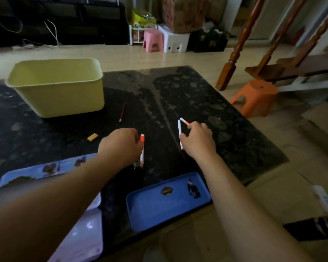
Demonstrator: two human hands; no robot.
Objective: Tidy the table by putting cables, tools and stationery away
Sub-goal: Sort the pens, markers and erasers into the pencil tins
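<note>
A white pen with an orange cap (142, 146) stands nearly upright in the left hand (121, 144), whose fingers are curled round its middle, low over the black speckled stone table (206, 95). Just to the right, the right hand (197, 140) pinches a pair of slim white pens (179, 133) splayed in a V, one of them tipped in orange. Both hands hang above the middle of the table. Beyond the left hand, a red pencil (122, 112) and a small tan eraser (92, 137) lie on the stone, well apart. A pale yellow-green plastic bin (55, 87) sits at the far left. A shallow blue plastic tray (140, 214) rests at the near edge, between the forearms, with two small dark items in it. An orange plastic stool (254, 97) stands on the floor to the right.
</note>
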